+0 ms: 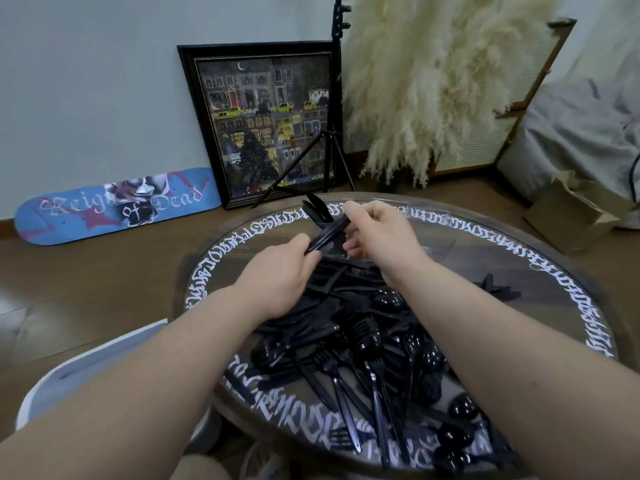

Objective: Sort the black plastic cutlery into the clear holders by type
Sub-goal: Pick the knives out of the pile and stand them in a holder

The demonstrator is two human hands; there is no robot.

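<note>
A big heap of black plastic cutlery (363, 334), forks, spoons and knives mixed, covers the round table (554, 271). My left hand (277, 275) grips the near end of a small bundle of black pieces (329, 233). My right hand (377, 233) pinches the far end of the same bundle, above the far side of the heap. Just behind the hands stands a clear holder (320, 216) with several black knives (315, 206) sticking up from it. A second clear holder (436, 244) lies to the right of my right hand, hard to make out.
The table top is glass with white lettering around its rim. A white stool (86, 368) stands at the lower left. On the floor behind are a skateboard deck (114, 206), a framed picture (263, 123), a tripod (332, 133), pampas grass and a cardboard box (575, 216).
</note>
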